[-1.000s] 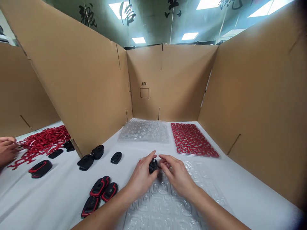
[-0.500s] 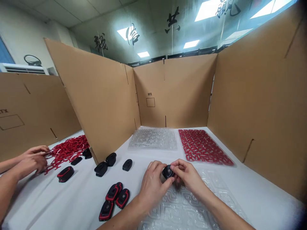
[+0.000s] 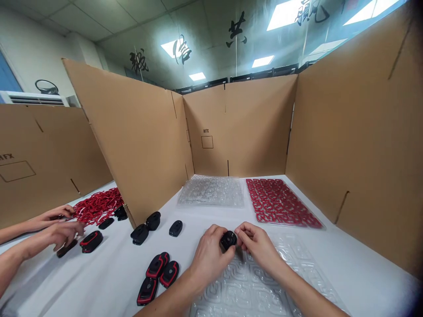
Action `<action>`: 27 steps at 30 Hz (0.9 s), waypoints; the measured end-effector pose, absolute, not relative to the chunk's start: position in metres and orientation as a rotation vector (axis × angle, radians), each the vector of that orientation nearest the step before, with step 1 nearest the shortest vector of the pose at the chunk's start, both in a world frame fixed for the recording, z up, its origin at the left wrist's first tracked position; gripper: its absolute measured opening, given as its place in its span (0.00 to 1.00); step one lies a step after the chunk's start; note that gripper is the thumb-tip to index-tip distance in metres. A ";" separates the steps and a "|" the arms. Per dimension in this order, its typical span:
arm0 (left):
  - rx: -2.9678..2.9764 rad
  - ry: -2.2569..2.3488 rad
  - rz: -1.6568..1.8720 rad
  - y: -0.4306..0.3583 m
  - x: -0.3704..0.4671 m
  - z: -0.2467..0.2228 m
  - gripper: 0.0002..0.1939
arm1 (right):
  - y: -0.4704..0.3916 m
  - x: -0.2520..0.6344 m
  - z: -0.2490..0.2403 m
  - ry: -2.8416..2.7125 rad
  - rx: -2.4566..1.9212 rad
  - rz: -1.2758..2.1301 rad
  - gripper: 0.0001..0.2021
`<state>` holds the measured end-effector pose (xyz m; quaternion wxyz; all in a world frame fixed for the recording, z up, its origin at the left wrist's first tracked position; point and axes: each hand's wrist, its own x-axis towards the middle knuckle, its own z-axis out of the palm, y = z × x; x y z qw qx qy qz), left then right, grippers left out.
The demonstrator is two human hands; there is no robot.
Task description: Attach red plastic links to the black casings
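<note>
A small black case is held in the left hand of a worker at a white-covered surface, its sides pinched in that grip between thumb and fingers. The right hand is held close at the case's right edge, fingertips drawn near one another; whether anything is pinched in that grip cannot be told. The case is positioned at the far end of a clear moulded tray, over which both forearms are extended. To the left, three black-and-red cases are grouped closely, while beyond them a lone black piece and a pair of black pieces are set out, the pair beside the edge of a cardboard partition. Farther back, clear plastic sheets are laid flat beside red pieces arranged in close rows. The work area is enclosed by cardboard on three sides, the back panel marked "HFX". At far left, a co-worker's hands are seen near a heap of red strips, with a dark object beneath the nearer one.
</note>
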<state>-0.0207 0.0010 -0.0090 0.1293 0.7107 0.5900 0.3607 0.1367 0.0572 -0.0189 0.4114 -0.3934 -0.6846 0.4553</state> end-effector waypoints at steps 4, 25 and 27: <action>2.061 1.770 1.014 0.001 -0.022 -0.007 0.19 | 0.058 0.138 -0.021 -1.774 -0.999 1.090 0.13; 1.801 2.526 0.272 0.025 -0.135 0.025 0.21 | 0.053 0.135 -0.020 -1.864 -1.037 0.974 0.13; 1.789 2.537 0.259 0.025 -0.134 0.026 0.22 | 0.053 0.135 -0.019 -1.868 -1.040 0.974 0.12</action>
